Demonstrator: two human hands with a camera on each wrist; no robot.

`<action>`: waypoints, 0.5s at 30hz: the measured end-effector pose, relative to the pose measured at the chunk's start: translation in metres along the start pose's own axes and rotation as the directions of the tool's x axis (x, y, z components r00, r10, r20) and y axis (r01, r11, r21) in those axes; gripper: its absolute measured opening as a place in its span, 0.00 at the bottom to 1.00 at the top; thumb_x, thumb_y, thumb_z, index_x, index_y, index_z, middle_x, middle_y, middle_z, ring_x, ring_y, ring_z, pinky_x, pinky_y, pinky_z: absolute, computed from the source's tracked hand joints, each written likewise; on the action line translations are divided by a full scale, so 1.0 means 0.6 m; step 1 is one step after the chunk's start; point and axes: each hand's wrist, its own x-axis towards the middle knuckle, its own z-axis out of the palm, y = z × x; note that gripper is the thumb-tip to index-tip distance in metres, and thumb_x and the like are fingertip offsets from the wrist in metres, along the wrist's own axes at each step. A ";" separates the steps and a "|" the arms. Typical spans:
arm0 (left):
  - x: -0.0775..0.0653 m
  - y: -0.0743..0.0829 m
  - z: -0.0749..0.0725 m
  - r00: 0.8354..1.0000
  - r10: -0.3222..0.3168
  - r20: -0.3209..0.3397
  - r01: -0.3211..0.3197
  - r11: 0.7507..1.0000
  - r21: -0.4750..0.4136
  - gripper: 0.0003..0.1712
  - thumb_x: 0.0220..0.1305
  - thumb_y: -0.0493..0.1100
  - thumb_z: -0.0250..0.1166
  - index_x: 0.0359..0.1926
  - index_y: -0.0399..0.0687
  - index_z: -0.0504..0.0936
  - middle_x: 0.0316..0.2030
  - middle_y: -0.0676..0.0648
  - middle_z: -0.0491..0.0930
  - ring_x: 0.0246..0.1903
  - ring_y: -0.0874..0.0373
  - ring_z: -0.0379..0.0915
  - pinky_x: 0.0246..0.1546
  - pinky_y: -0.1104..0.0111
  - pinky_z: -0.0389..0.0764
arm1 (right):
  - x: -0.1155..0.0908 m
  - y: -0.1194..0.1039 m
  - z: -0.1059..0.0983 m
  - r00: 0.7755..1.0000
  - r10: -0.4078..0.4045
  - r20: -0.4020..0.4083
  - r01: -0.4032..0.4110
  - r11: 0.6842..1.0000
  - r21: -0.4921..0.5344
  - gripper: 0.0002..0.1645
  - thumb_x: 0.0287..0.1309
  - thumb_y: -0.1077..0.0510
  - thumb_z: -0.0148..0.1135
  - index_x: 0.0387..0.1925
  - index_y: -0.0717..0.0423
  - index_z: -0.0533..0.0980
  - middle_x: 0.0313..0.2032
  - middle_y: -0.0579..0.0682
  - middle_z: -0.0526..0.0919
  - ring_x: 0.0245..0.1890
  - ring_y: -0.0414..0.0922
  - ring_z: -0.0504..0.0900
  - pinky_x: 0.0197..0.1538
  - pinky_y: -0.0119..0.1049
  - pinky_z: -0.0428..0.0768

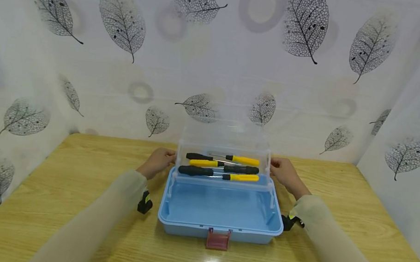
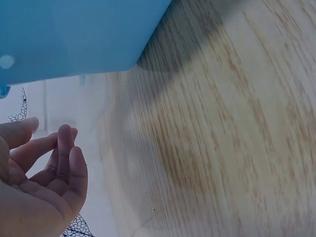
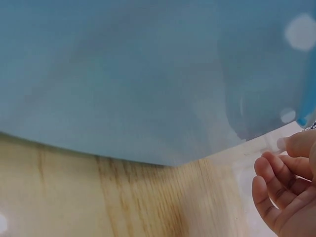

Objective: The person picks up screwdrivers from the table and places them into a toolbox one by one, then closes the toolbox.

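Note:
A light blue toolbox [image 1: 222, 206] stands on the table with its clear lid [image 1: 226, 135] raised at the back. Across its rear part sits a translucent tray [image 1: 222, 183] holding several screwdrivers [image 1: 243, 177] with yellow or black handles. At the lid's left side, my left hand [image 1: 159, 163] pinches the clear edge between thumb and fingers. My right hand [image 1: 287, 176] pinches the edge at the opposite side. Both wrist views show thumb and forefinger close together by the clear plastic; the exact contact is hard to see. A reddish latch [image 1: 218, 240] hangs at the box's front.
The wooden table [image 1: 99, 186] extends around the toolbox. A white curtain with leaf prints [image 1: 223, 58] stands behind and along both sides. A black wrist device [image 1: 145, 204] is near the box's left wall, another [image 1: 289, 222] near its right wall.

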 end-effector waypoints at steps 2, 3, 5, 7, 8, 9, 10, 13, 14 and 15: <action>0.000 0.001 0.000 1.000 0.002 -0.005 -0.002 1.000 0.004 0.21 0.73 0.42 0.47 0.58 0.36 0.74 0.53 0.36 0.77 0.50 0.49 0.71 0.53 0.59 0.73 | -0.001 -0.001 0.000 1.000 -0.005 -0.010 0.005 1.000 0.001 0.25 0.71 0.56 0.44 0.61 0.71 0.67 0.57 0.69 0.72 0.53 0.60 0.76 0.53 0.48 0.78; -0.001 0.002 0.000 1.000 -0.001 -0.009 0.001 1.000 0.005 0.21 0.73 0.42 0.47 0.58 0.36 0.74 0.53 0.36 0.77 0.50 0.49 0.71 0.52 0.60 0.73 | -0.001 -0.001 0.001 1.000 -0.006 -0.015 0.006 1.000 0.002 0.25 0.71 0.56 0.44 0.61 0.70 0.67 0.57 0.69 0.72 0.53 0.60 0.76 0.53 0.48 0.78; -0.001 0.002 -0.001 1.000 -0.002 -0.017 0.002 1.000 0.011 0.21 0.73 0.42 0.47 0.58 0.36 0.74 0.53 0.37 0.77 0.48 0.50 0.70 0.50 0.61 0.72 | -0.002 -0.002 0.001 1.000 -0.019 -0.021 0.019 1.000 0.003 0.25 0.71 0.56 0.44 0.61 0.71 0.67 0.56 0.70 0.72 0.53 0.60 0.75 0.53 0.49 0.78; -0.001 0.002 0.000 1.000 -0.005 -0.020 0.005 1.000 0.008 0.21 0.73 0.42 0.47 0.58 0.36 0.74 0.53 0.37 0.76 0.48 0.50 0.70 0.50 0.61 0.72 | -0.002 -0.002 0.002 0.999 -0.025 -0.026 0.025 1.000 0.009 0.25 0.71 0.57 0.44 0.60 0.71 0.67 0.56 0.70 0.73 0.53 0.60 0.76 0.53 0.49 0.78; 0.000 0.002 0.000 1.000 -0.008 -0.022 0.008 1.000 0.003 0.21 0.73 0.43 0.48 0.58 0.36 0.74 0.53 0.37 0.76 0.49 0.49 0.70 0.51 0.60 0.72 | -0.002 -0.002 0.002 0.999 -0.030 -0.030 0.030 1.000 0.009 0.24 0.70 0.58 0.44 0.60 0.71 0.67 0.55 0.70 0.73 0.52 0.60 0.76 0.53 0.49 0.78; 0.000 0.002 0.000 1.000 -0.010 -0.025 0.010 1.000 -0.002 0.21 0.73 0.43 0.48 0.58 0.36 0.74 0.54 0.37 0.76 0.50 0.49 0.70 0.52 0.59 0.72 | -0.002 -0.002 0.002 0.999 -0.034 -0.037 0.035 0.999 0.008 0.24 0.70 0.58 0.45 0.60 0.71 0.68 0.55 0.69 0.74 0.51 0.59 0.77 0.52 0.48 0.79; 0.000 0.002 0.000 1.000 -0.012 -0.029 0.012 1.000 -0.009 0.21 0.72 0.43 0.48 0.58 0.36 0.74 0.54 0.37 0.76 0.50 0.48 0.70 0.53 0.59 0.72 | -0.002 -0.002 0.002 0.998 -0.040 -0.042 0.040 0.999 0.003 0.23 0.70 0.59 0.45 0.59 0.71 0.68 0.55 0.69 0.74 0.50 0.59 0.77 0.52 0.48 0.79; 0.000 0.002 0.000 0.999 -0.007 -0.044 0.005 0.999 -0.034 0.21 0.71 0.43 0.50 0.58 0.35 0.74 0.56 0.36 0.74 0.53 0.45 0.71 0.56 0.56 0.72 | -0.002 -0.002 0.001 0.996 -0.052 -0.071 0.052 0.999 -0.011 0.21 0.69 0.61 0.46 0.58 0.69 0.70 0.53 0.68 0.76 0.48 0.57 0.78 0.51 0.48 0.79; -0.001 0.001 0.000 0.999 -0.001 -0.049 -0.001 0.999 -0.036 0.21 0.71 0.43 0.50 0.59 0.35 0.73 0.57 0.36 0.74 0.53 0.44 0.71 0.57 0.55 0.71 | -0.002 -0.002 0.001 0.995 -0.060 -0.079 0.059 0.998 -0.016 0.21 0.69 0.61 0.47 0.57 0.69 0.71 0.52 0.68 0.77 0.47 0.57 0.78 0.50 0.48 0.79; -0.001 0.001 -0.001 0.999 0.003 -0.053 -0.005 0.999 -0.043 0.21 0.71 0.43 0.50 0.59 0.35 0.73 0.58 0.35 0.73 0.54 0.43 0.71 0.57 0.54 0.71 | -0.003 -0.002 0.000 0.994 -0.062 -0.089 0.061 0.998 -0.021 0.20 0.68 0.62 0.47 0.57 0.69 0.71 0.52 0.68 0.77 0.47 0.57 0.78 0.50 0.48 0.79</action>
